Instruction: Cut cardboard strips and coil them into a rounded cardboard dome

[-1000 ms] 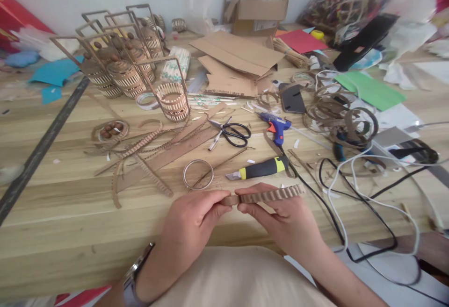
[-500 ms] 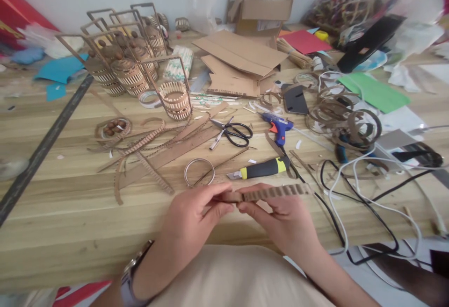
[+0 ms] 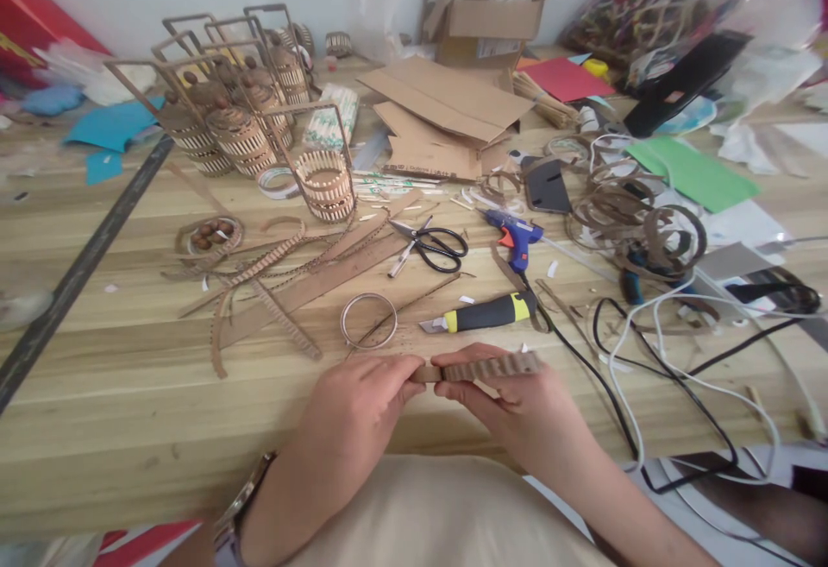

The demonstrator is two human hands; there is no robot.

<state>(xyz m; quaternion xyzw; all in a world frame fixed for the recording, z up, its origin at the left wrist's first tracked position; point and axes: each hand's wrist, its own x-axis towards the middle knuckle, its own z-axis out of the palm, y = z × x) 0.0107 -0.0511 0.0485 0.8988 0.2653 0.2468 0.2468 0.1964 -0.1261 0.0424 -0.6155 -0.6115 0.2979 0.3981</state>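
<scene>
Corrugated cardboard strip (image 3: pixel 488 368) held level between both hands, just above the near edge of the table (image 3: pixel 129 429). Left hand (image 3: pixel 353 416) pinches the strip's left end between thumb and fingers; right hand (image 3: pixel 517 407) closes on it right beside, the rest running over its fingers. Just beyond the hands: utility knife (image 3: pixel 482 315) and a metal ring (image 3: pixel 368 321). Farther out: scissors (image 3: pixel 430 245), blue glue gun (image 3: pixel 514 235). Right of the right hand: black and white cables (image 3: pixel 647 351).
</scene>
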